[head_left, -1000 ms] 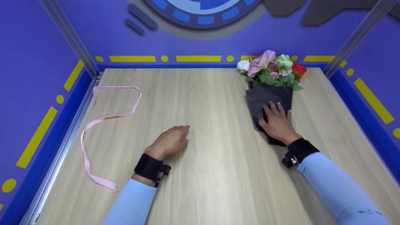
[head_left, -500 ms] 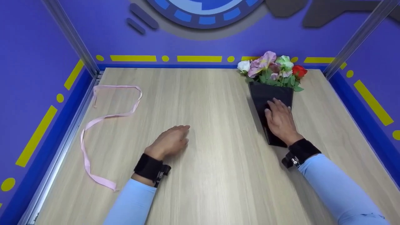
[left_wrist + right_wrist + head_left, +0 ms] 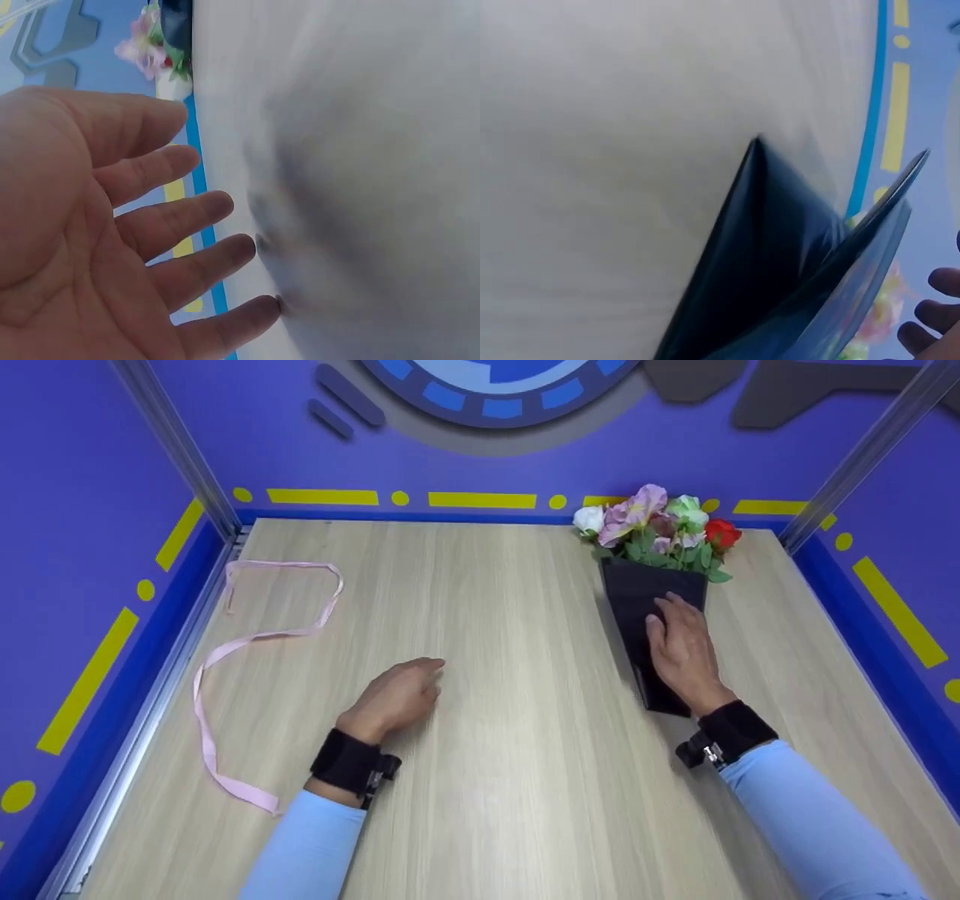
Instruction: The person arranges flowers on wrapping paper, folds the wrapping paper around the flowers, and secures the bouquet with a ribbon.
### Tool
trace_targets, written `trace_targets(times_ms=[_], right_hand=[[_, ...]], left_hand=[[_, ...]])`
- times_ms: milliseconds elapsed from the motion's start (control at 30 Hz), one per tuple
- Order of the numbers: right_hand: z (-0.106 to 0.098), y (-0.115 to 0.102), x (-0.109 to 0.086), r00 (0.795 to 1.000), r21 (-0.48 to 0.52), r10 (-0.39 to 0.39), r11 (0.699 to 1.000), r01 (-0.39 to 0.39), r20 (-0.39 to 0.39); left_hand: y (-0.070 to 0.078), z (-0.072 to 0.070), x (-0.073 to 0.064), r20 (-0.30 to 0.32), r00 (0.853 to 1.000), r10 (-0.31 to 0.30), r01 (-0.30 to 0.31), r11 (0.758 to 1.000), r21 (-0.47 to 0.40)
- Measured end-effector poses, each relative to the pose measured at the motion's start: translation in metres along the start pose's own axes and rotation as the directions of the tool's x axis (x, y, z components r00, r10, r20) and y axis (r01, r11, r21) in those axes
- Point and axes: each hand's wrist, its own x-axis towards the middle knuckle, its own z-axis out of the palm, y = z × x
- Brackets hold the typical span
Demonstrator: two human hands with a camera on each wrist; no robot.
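Observation:
At the back right lies a bouquet of flowers (image 3: pixel 637 517) in a black wrapping paper (image 3: pixel 626 600). My right hand (image 3: pixel 686 652) is over the lower half of the wrapper, fingers relaxed and pointing toward the blooms. The right wrist view shows a raised flap (image 3: pixel 855 277) of the wrapper, with some fingertips (image 3: pixel 934 315) apart from it at the right edge. Left of centre, my left hand (image 3: pixel 394 697) holds nothing; its fingers are extended and spread, fingertips right at the table surface in the left wrist view. A pink ribbon (image 3: pixel 247 641) lies in a loose curve on the left.
The wooden table (image 3: pixel 510 780) is bounded by a purple back wall (image 3: pixel 480 472) and blue-purple side walls with yellow markings. A metal rail (image 3: pixel 150 735) runs along the left table edge.
The wrapper's left side, earlier wider with a loose edge, now looks narrower and smoother. My right hand has slid slightly right on it. My left hand has shifted a little left.

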Motion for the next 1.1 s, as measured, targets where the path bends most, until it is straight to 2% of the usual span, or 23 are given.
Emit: trace_targets(times_ms=[167,267,333,467,567,667,767,867,967,1033,1100], right_hand=[[0.008,-0.014,-0.007,0.995,0.031,-0.071,0.997,0.073,-0.069],[0.014,-0.025,-0.012,0.986,0.028,-0.126,0.991,0.13,-0.105],[0.018,-0.034,-0.015,0.98,0.024,-0.161,0.986,0.165,-0.121],[0.029,-0.051,-0.023,0.969,0.025,-0.213,0.976,0.217,-0.123],[0.038,-0.062,-0.03,0.961,0.037,-0.25,0.966,0.256,-0.114],[0.047,-0.071,-0.036,0.95,0.044,-0.294,0.953,0.3,-0.11],[0.055,-0.077,-0.041,0.941,0.054,-0.322,0.943,0.329,-0.106],[0.062,-0.082,-0.045,0.935,0.07,-0.342,0.935,0.349,-0.092],[0.067,-0.087,-0.048,0.936,0.077,-0.348,0.933,0.351,-0.044],[0.07,-0.093,-0.05,0.938,0.075,-0.346,0.936,0.344,0.019],[0.072,-0.099,-0.052,0.938,0.069,-0.336,0.941,0.33,0.09]], left_hand=[[-0.028,-0.016,-0.004,-0.082,0.996,-0.039,0.045,0.997,0.068],[-0.049,-0.027,-0.004,-0.121,0.987,-0.107,0.122,0.985,0.124],[-0.063,-0.037,-0.003,-0.121,0.975,-0.185,0.201,0.97,0.137],[-0.092,-0.057,-0.002,-0.123,0.94,-0.318,0.334,0.932,0.14],[-0.111,-0.067,-0.001,-0.136,0.924,-0.358,0.377,0.912,0.158],[-0.122,-0.07,-0.001,-0.142,0.919,-0.367,0.388,0.904,0.178],[-0.12,-0.067,-0.001,-0.175,0.922,-0.344,0.376,0.903,0.205],[-0.108,-0.057,0.002,-0.239,0.924,-0.298,0.354,0.903,0.242],[-0.087,-0.042,0.008,-0.29,0.928,-0.234,0.313,0.911,0.27],[-0.069,-0.03,0.012,-0.294,0.94,-0.176,0.261,0.923,0.282],[-0.048,-0.018,0.015,-0.268,0.957,-0.111,0.193,0.934,0.301]])
